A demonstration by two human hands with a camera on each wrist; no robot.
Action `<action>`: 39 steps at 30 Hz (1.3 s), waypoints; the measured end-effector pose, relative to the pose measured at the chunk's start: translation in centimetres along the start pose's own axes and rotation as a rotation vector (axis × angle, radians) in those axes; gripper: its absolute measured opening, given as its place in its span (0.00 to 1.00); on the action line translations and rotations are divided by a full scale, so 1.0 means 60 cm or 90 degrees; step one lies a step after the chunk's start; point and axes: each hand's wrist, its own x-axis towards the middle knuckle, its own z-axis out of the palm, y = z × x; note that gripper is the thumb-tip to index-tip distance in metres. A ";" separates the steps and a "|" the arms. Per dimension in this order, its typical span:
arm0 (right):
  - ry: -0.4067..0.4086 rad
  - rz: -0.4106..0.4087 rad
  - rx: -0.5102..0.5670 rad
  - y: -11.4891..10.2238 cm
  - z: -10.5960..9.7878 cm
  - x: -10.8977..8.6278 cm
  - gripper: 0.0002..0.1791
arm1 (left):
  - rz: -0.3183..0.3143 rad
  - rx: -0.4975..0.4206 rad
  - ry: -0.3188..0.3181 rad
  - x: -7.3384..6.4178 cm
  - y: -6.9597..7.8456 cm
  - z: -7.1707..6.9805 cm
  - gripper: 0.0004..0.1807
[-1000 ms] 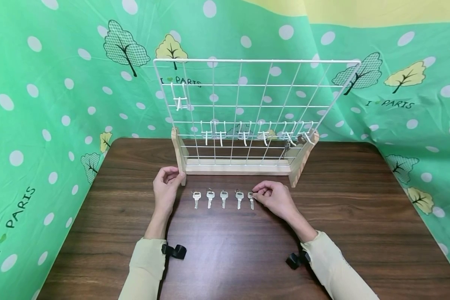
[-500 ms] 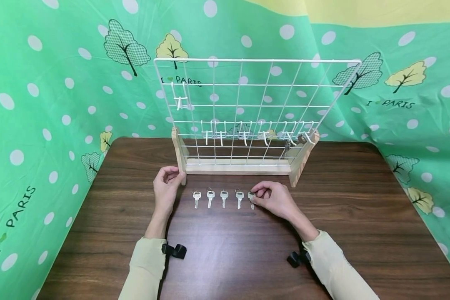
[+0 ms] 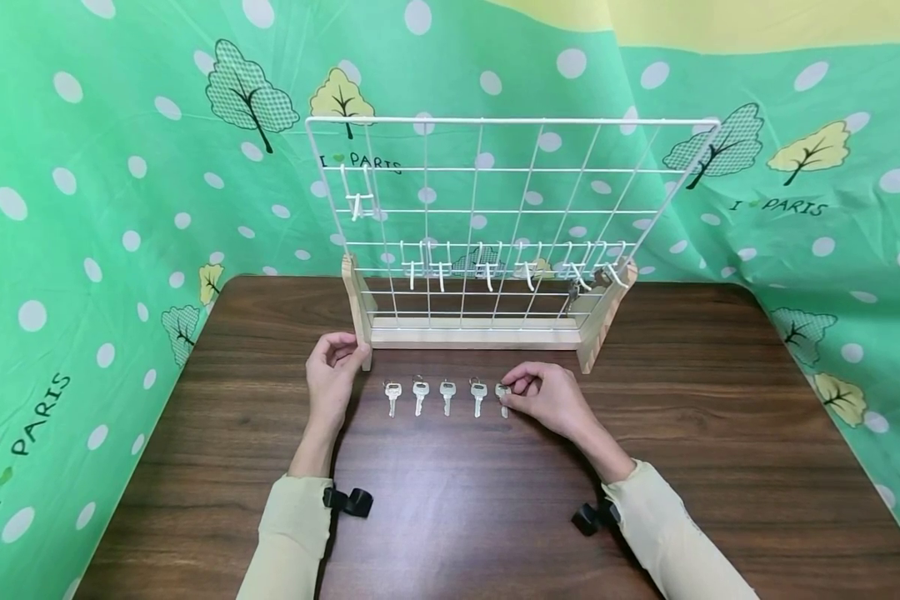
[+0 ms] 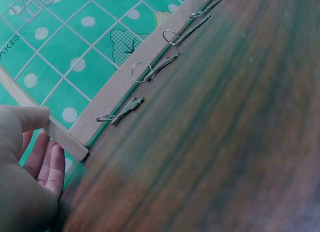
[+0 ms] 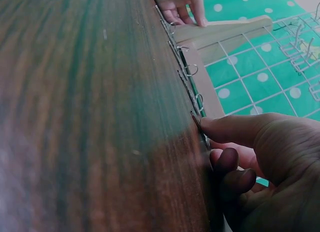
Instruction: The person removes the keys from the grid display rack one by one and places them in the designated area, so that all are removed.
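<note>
A row of silver keys with small rings lies on the table in the head view, the leftmost key (image 3: 393,400) near the rack's left leg. At the right end of the row, my right hand (image 3: 553,400) pinches a key (image 3: 502,390), its lower part partly covered by the thumb. My left hand (image 3: 330,375) holds the left wooden leg (image 3: 367,357) of a white wire grid rack (image 3: 476,333). In the left wrist view the thumb lies on the leg (image 4: 65,142) and the fingers are behind it.
White hooks (image 3: 489,277) hang along a lower grid wire, and one hook (image 3: 357,204) hangs higher at the left. A dark metal item (image 3: 572,292) hangs near the right end. The wooden table (image 3: 450,517) meets a green patterned cloth (image 3: 157,167).
My right thumb has shifted slightly down over the rightmost key, covering more of it. The left hand, the rack and the other keys stay where they were.
</note>
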 end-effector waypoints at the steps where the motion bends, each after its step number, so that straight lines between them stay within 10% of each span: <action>1: 0.005 -0.019 0.009 0.009 0.002 0.001 0.10 | 0.001 0.000 0.000 0.000 0.000 0.000 0.12; 21: 0.021 0.011 0.023 -0.013 -0.005 0.001 0.06 | 0.000 0.003 0.005 0.000 -0.003 0.001 0.12; 39: 0.173 0.015 0.175 -0.038 -0.050 0.009 0.06 | -0.002 0.002 0.009 0.001 -0.003 0.001 0.11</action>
